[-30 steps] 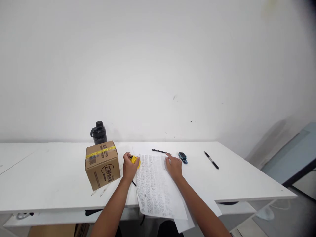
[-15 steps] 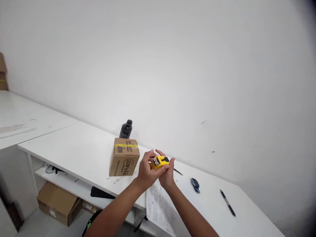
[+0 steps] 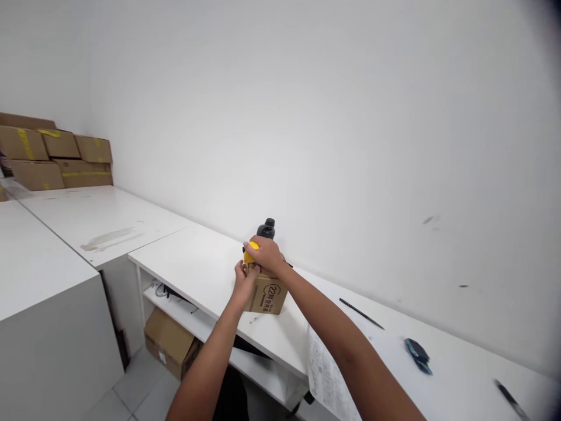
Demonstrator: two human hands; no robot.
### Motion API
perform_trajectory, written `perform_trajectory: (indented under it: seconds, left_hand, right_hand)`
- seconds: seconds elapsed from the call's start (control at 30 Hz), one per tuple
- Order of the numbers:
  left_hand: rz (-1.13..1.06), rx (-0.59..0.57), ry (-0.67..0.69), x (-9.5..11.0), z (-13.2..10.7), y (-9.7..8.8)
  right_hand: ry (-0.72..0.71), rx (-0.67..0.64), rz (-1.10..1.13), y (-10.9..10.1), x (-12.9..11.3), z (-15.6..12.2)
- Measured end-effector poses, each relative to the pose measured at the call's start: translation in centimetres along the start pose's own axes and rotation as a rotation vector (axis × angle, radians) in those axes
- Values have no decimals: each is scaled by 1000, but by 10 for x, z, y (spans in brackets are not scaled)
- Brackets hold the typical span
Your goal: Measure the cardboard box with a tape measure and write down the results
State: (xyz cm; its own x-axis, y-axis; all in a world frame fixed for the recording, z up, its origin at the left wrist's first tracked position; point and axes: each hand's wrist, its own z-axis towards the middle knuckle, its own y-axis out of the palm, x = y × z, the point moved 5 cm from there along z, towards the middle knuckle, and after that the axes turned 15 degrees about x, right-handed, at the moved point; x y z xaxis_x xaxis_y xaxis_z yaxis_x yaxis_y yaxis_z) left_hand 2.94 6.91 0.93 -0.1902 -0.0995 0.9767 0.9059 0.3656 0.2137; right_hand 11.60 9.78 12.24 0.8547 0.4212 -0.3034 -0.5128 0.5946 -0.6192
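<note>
A yellow tape measure is held by my right hand, its fingers wrapped over the case. Just below, my left hand is closed at the underside of the tape measure; its fingertips are partly hidden, and I cannot tell if any blade is out. Both hands are at the upper left of a small cardboard box with dark printing, which stands on the white counter. The hands and the right forearm cover most of its top. Behind the box stands a dark bottle.
To the right on the counter lie a thin black pen, a small dark-blue item, another pen and a printed sheet. Stacked cartons stand far left. An open carton is under the counter.
The tape measure has been carried from the right of the box to its upper left, my right arm now reaching across the box. The view has turned left, showing the stacked cartons.
</note>
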Motion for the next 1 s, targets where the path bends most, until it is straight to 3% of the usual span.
perform_trajectory:
  seconds: [0.1,0.3,0.47,0.8,1.0]
  left_hand:
    - [-151,-85,-48,-11,-3,4]
    - [-121,-45,123,-7,-7,10]
    - [-52,78,156,-4,-7,13]
    - [-34,94,181,1,-3,25]
    - [-41,50,166,1,-1,27]
  right_hand:
    - [-57,-53,-89,14,-10,-2]
    - [-108,-60,-136,3,3,0]
    - [-43,8,-105,-20,38,-7]
    - [239,116,-22,-78,146,-41]
    - [257,168,1,-84,161,-56]
